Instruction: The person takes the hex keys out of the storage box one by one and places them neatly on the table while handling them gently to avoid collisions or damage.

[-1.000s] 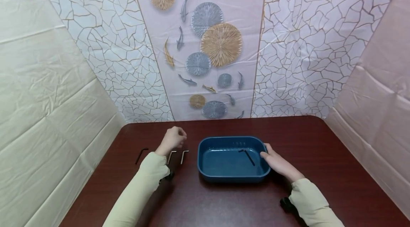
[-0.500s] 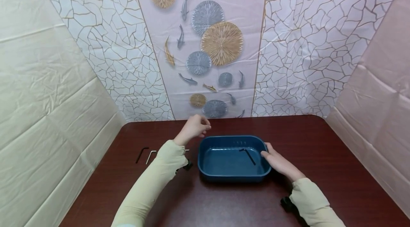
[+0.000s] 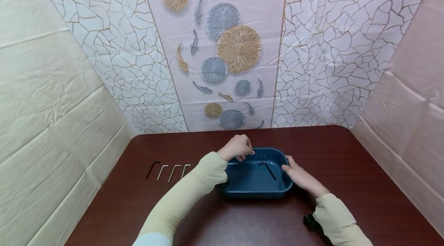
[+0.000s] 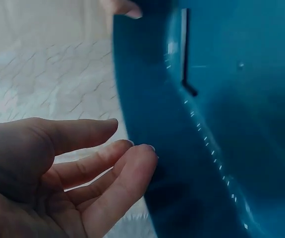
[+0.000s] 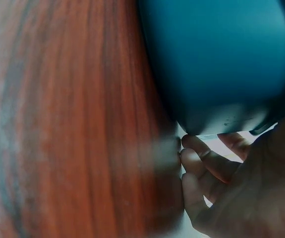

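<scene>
A dark blue rectangular tray stands on the table. One black hex key lies inside it, also visible in the left wrist view. My left hand is over the back-left part of the tray, fingers loosely bent; in the left wrist view a gap shows between thumb and fingertips, with nothing held. My right hand grips the tray's right end, thumb over the rim and fingers outside. Left of the tray lie a black hex key and several silver hex keys in a row. My left forearm covers part of the tray.
The dark reddish-brown table reaches back to a patterned cloth wall. Pale cloth walls also stand to the left and right.
My left hand has moved right, from above the row of hex keys to over the tray. My right hand keeps its grip on the tray, and the black hex key inside has not shifted.
</scene>
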A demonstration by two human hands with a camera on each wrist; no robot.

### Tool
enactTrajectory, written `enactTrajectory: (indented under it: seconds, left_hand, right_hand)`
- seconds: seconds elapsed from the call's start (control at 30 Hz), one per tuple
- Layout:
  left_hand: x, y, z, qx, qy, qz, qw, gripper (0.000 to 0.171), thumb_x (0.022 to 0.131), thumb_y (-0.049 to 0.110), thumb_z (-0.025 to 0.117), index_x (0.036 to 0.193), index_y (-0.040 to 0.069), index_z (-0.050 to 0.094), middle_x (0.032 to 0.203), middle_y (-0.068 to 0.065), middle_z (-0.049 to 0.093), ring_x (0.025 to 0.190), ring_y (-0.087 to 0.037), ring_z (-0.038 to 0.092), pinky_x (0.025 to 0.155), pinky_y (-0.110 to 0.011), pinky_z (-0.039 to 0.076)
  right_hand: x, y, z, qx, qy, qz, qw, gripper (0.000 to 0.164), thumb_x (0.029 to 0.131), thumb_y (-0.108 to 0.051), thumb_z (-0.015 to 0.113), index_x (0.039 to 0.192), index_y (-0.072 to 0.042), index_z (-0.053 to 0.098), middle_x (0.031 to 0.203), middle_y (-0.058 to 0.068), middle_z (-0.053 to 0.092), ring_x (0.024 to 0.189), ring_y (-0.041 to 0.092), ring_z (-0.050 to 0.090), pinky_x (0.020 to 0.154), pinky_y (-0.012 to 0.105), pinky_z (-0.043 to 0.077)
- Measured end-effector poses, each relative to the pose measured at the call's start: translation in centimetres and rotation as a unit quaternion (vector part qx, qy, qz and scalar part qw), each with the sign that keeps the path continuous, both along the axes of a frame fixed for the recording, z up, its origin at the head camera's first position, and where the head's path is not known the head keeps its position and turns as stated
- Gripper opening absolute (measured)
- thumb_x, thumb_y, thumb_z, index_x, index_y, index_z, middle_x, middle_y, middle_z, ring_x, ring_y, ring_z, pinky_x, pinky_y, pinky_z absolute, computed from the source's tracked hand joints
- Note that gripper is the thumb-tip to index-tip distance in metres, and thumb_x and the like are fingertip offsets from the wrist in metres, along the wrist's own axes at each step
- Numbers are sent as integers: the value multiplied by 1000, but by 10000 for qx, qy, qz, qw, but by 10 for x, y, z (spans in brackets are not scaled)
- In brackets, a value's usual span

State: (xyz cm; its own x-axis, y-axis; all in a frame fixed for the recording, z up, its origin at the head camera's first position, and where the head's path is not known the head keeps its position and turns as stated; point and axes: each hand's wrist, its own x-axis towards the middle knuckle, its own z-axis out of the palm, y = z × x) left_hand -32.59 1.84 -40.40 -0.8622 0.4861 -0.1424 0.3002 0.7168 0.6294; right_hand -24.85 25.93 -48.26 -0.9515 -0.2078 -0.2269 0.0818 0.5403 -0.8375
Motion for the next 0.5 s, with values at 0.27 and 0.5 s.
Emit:
enactTrajectory:
  seconds: [0.27,0.5]
  left_hand:
    - [3,27,-7,-246,-301,-361,9986,13,95,13,72,93,2,78,86,-20,71,66,-25,65,59,-34,58]
    - [5,46,-14,-575,-307,-467,9968,10,94,14,73,96,5,78,94,-15,72,71,-23,68,57,-30,58]
  right_hand:
    - [0,1,-2,-17,-14,53,10000,62,110,-32,33,157,-2,6,160,28,16,143,49,22,109,69,27]
    - [1,2,0,-1,27,112,9999,62,110,-32,32,157,-1,6,159,29,16,142,50,22,110,69,25]
